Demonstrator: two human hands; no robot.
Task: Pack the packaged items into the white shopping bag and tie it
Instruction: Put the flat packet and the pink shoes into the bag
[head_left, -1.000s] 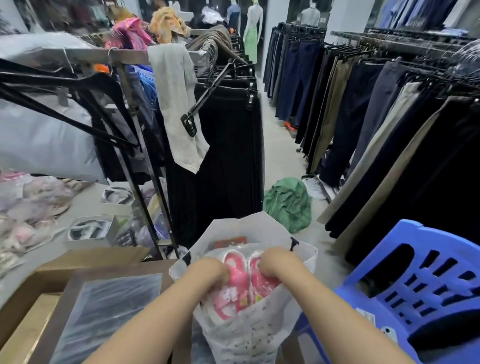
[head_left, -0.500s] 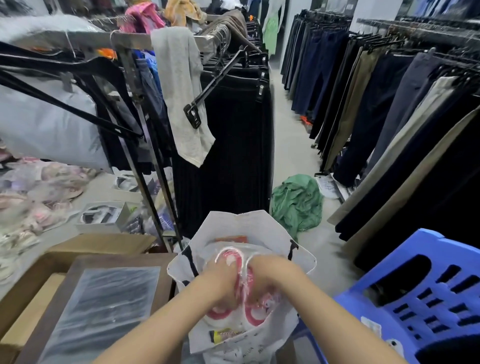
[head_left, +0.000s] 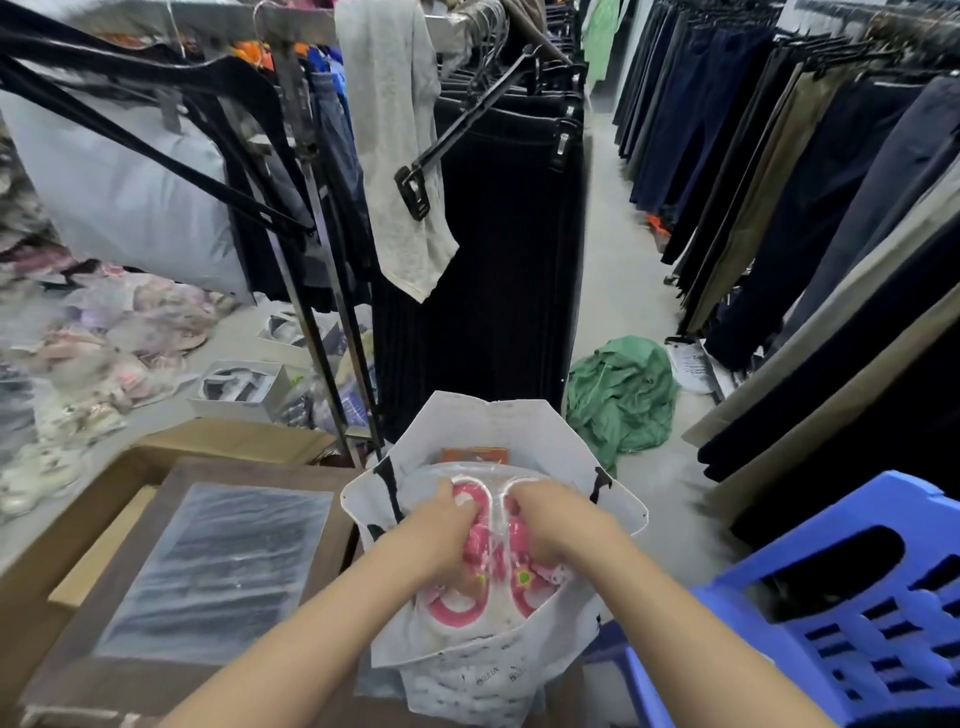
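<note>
The white shopping bag (head_left: 511, 426) stands open in front of me, its black handles showing at both sides of the mouth. Inside lies a clear-wrapped pack of pink and white shoes (head_left: 491, 564). My left hand (head_left: 441, 525) and my right hand (head_left: 550, 525) both press down on that pack inside the bag's mouth, fingers curled onto its plastic wrap. An orange-red packaged item (head_left: 474, 455) peeks out behind the pack, deeper in the bag.
A cardboard box (head_left: 78, 519) with a plastic-wrapped dark item (head_left: 218, 566) sits at my left. A blue plastic stool (head_left: 857, 597) is at my right. Clothes racks line both sides; a green cloth (head_left: 621, 395) lies on the floor aisle ahead.
The shoe pack has sunk deeper into the bag under both hands, and the bag's walls now rise around it. My view has tilted downward.
</note>
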